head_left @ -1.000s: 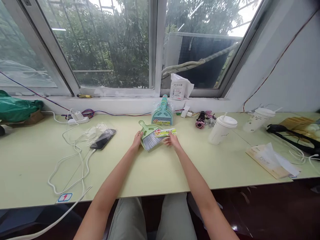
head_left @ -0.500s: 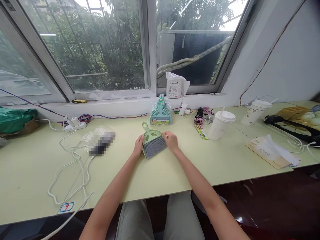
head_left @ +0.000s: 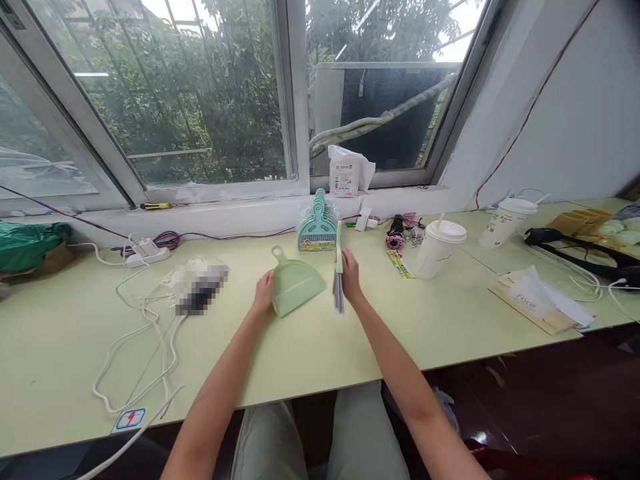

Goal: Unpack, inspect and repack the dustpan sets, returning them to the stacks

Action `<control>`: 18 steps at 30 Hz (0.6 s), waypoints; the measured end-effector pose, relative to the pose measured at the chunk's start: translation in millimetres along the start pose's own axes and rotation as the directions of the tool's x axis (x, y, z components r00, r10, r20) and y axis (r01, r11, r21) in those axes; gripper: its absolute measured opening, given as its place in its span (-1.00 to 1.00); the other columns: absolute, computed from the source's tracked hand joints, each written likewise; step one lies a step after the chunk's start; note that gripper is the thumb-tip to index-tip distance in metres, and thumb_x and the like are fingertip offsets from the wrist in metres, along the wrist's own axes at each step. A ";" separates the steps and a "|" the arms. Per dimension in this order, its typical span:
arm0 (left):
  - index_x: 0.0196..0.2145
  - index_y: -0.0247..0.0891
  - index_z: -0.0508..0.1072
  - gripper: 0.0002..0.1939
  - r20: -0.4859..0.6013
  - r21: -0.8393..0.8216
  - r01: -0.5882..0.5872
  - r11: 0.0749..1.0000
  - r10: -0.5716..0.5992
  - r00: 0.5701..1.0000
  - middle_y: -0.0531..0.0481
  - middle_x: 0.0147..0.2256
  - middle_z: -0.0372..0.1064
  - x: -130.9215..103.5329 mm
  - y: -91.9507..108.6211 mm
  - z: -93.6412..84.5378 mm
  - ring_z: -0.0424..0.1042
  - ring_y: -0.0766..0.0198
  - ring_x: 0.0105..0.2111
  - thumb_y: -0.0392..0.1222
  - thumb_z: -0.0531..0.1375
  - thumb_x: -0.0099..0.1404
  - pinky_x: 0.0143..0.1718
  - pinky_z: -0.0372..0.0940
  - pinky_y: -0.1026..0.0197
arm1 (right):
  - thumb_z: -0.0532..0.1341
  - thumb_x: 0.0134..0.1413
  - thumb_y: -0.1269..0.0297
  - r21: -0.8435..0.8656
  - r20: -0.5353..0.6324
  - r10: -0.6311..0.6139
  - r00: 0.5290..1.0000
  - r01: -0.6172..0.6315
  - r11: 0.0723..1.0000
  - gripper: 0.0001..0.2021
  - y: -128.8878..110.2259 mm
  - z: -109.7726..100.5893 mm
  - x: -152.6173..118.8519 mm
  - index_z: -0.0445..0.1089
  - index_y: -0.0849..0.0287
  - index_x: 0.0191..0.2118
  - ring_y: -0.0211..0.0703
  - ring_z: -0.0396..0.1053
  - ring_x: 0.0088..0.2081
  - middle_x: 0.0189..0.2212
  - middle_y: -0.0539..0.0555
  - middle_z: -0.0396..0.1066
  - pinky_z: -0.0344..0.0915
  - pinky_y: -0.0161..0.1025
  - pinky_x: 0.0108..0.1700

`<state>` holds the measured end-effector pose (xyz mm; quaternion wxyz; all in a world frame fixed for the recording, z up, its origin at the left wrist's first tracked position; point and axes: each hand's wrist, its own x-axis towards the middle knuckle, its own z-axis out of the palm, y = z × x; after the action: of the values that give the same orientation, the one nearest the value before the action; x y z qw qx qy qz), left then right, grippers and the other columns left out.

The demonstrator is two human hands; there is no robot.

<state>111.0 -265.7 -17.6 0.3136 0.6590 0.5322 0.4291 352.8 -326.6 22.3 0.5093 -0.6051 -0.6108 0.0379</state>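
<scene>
1. Holding the mint-green dustpan [head_left: 296,287] flat on the desk [head_left: 310,347] at the centre of the frame, the left hand [head_left: 263,292] has its fingers curled against the pan's left edge.
2. Just right of it, the right hand [head_left: 350,280] has its fingers closed round the small brush [head_left: 339,275], which now stands on edge, clear of the pan; half a second ago it lay nested on the pan, so the two pieces have just been separated and the printed card seen earlier is off them.
3. Left of centre lie a blurred phone in a clear bag [head_left: 200,288] and loops of white cable [head_left: 145,333]; neither touches the pan.
4. Right of centre, a label strip [head_left: 400,263] lies near a lidded cup [head_left: 440,248], and a flat packet [head_left: 537,303] sits farther right.
5. Behind the hands a stack of packaged dustpan sets [head_left: 318,230] leans by the sill, near the brush's handle end, with a white bag [head_left: 345,173] on the window ledge above.
</scene>
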 end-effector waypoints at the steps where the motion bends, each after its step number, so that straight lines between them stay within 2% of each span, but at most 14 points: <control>1: -0.16 -0.31 0.49 -0.52 0.000 0.115 0.025 0.993 -0.025 1.000 -0.19 -0.14 0.47 3.9 -6.9 -11.4 0.39 0.07 -0.14 0.02 -0.11 0.32 -0.12 0.22 0.12 | -0.21 0.33 0.13 -0.072 -0.009 0.012 1.000 -0.012 0.997 -0.58 4.2 -8.1 3.7 0.31 0.13 -0.33 -0.21 0.29 -0.31 -0.34 0.05 0.31 0.15 -0.33 -0.30; 3: -0.17 -0.25 0.50 -0.54 0.004 0.337 0.093 0.937 -0.101 0.995 -0.19 -0.13 0.47 9.6 -18.0 -32.9 0.39 0.03 -0.12 0.01 -0.10 0.31 -0.14 0.21 0.11 | -0.11 0.30 0.13 -0.282 0.047 0.049 0.998 -0.034 0.959 -0.62 15.3 -20.4 8.3 0.36 0.14 -0.36 -0.21 0.31 -0.32 -0.32 0.06 0.34 0.13 -0.33 -0.32; 5: -0.16 -0.22 0.51 -0.56 0.007 0.484 0.135 0.865 -0.158 0.987 -0.20 -0.08 0.44 12.0 -23.9 -47.7 0.38 0.00 -0.09 0.01 -0.08 0.30 -0.17 0.20 0.11 | -0.05 0.28 0.18 -0.478 0.128 0.113 0.985 -0.038 0.877 -0.64 28.4 -24.9 8.7 0.42 0.17 -0.36 -0.20 0.34 -0.31 -0.28 0.11 0.37 0.13 -0.31 -0.32; 8: -0.20 -0.21 0.52 -0.55 -0.002 0.582 0.127 0.803 -0.155 0.988 -0.25 -0.06 0.41 11.5 -25.9 -53.9 0.38 -0.03 -0.10 0.05 -0.07 0.29 -0.22 0.21 0.12 | -0.03 0.25 0.26 -0.659 0.216 0.236 0.947 -0.037 0.752 -0.66 45.5 -19.7 4.9 0.47 0.25 -0.29 -0.12 0.38 -0.24 -0.21 0.21 0.39 0.17 -0.28 -0.27; 11: -0.28 -0.22 0.52 -0.53 -0.050 0.603 0.099 0.792 -0.087 0.995 -0.28 -0.16 0.43 9.6 -26.1 -50.4 0.39 -0.05 -0.15 0.12 -0.07 0.28 -0.25 0.21 0.11 | 0.07 0.19 0.19 -0.705 0.266 0.306 0.914 -0.032 0.708 -0.69 55.0 -12.5 1.7 0.47 0.28 -0.21 -0.01 0.38 -0.17 -0.17 0.28 0.38 0.22 -0.21 -0.22; 14: -0.39 -0.19 0.48 -0.60 -0.076 0.601 0.083 0.795 -0.047 0.996 -0.25 -0.26 0.46 8.8 -27.9 -49.1 0.41 -0.04 -0.22 0.14 0.01 0.23 -0.28 0.20 0.11 | 0.17 0.07 0.07 -0.674 0.267 0.313 0.912 -0.055 0.737 -0.66 58.4 -10.3 1.4 0.47 0.23 -0.18 0.05 0.36 -0.11 -0.13 0.28 0.38 0.23 -0.17 -0.18; 18: -0.53 -0.16 0.40 -0.73 -0.044 0.603 0.048 0.797 -0.027 0.999 -0.17 -0.44 0.44 8.0 -27.6 -50.7 0.41 0.00 -0.32 0.04 0.09 0.17 -0.32 0.18 0.14 | 0.24 -0.03 0.15 -0.645 0.286 0.380 0.880 -0.116 0.755 -0.72 59.1 -10.6 3.1 0.48 0.22 -0.22 0.04 0.37 -0.12 -0.15 0.26 0.41 0.22 -0.17 -0.17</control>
<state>53.9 -253.6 -17.7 0.0873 0.7067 0.6592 0.2418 402.0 -314.6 -10.0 0.1404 -0.7926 -0.5926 0.0304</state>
